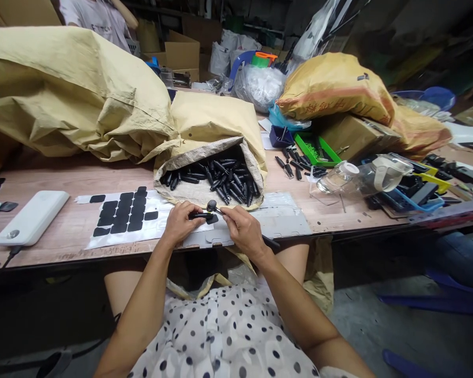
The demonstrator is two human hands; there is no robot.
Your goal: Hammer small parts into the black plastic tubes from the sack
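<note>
My left hand pinches a black elongated part over the grey board at the table's front edge. My right hand is closed round a small hammer, its dark rounded head beside the part; the black handle end sticks out below my palm. Just under the head lies a small dark flat piece, partly covered. Right behind my hands, an open sack holds many glossy black elongated parts. Left of my left hand, a white sheet carries rows of black rounded pads.
A white power bank with a cable lies far left, before a large tan sack. To the right are loose black parts, a green tray, a clear bottle and a blue tray. Another person is behind.
</note>
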